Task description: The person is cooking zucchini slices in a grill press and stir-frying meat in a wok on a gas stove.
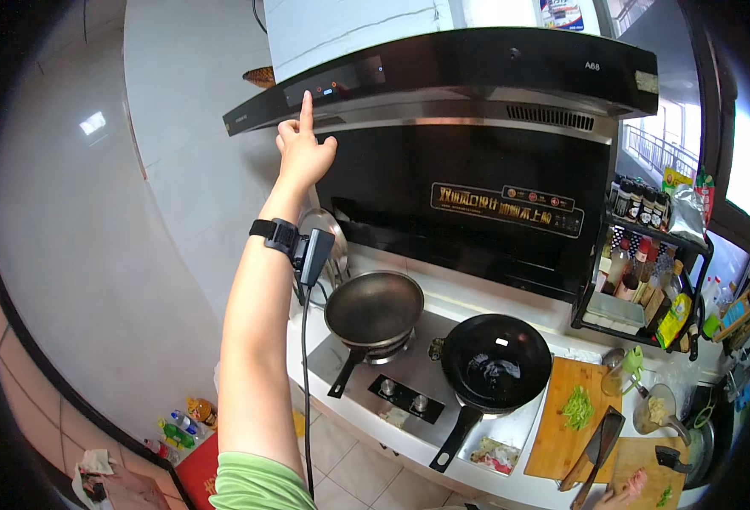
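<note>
My left hand point(304, 143) reaches up to the black range hood point(464, 73), its index finger extended at the lit touch controls and the other fingers curled, holding nothing. A black strap with a cabled device point(316, 257) is around the wrist. What looks like my right hand point(610, 500) is partly cut off at the bottom edge, beside pink raw meat point(636, 482) on a wooden board point(630, 462); its grip is unclear. Below the hood, a frying pan point(375, 309) sits over the left burner and a black wok point(496, 360) over the right side of the gas stove point(336, 363).
Right of the stove, a larger board point(544, 440) holds chopped greens point(577, 408) and a cleaver point(604, 440). A black rack point(658, 233) with spice jars and bottles stands behind. Both pan handles point towards the counter's front edge. Bottles point(177, 433) stand at lower left.
</note>
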`<move>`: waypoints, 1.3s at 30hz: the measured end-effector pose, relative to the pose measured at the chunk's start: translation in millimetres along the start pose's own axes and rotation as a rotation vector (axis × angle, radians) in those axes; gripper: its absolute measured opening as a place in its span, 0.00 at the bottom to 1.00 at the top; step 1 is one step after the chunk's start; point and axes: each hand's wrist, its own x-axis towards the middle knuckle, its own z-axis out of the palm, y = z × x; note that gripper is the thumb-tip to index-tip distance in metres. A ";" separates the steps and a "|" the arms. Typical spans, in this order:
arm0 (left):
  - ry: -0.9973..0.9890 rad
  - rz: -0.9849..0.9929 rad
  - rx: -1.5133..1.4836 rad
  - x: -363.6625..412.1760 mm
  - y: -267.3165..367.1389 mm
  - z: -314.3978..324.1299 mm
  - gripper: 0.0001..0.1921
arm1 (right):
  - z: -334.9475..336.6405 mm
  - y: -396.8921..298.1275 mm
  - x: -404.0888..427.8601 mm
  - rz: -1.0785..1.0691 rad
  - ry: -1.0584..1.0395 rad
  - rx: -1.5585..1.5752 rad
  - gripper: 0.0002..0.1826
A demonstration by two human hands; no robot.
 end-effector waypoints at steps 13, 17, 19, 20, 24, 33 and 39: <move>-0.087 -0.161 -0.053 24.3 -1.5 2.9 0.41 | 9.2 61.6 -48.3 0.207 0.122 0.068 0.19; -0.022 -0.227 -0.067 27.3 -8.5 1.2 0.41 | 7.7 54.7 -47.4 0.214 0.083 0.098 0.19; -0.003 -0.233 -0.082 28.2 -12.1 2.2 0.42 | 0.8 44.6 -45.5 0.213 0.072 0.091 0.18; -0.022 -0.247 -0.065 27.4 -14.1 3.1 0.42 | -0.8 41.2 -45.4 0.212 0.058 0.079 0.17; -0.105 -0.293 -0.023 30.6 -16.1 7.3 0.42 | 11.3 51.0 -53.1 0.185 0.102 0.138 0.16; 0.016 -0.338 -0.055 35.8 -16.2 19.0 0.41 | 11.1 51.2 -71.8 0.128 0.101 0.138 0.14; -0.101 -0.350 0.020 35.0 -17.6 14.9 0.44 | 15.7 60.7 -74.5 0.107 0.054 0.118 0.14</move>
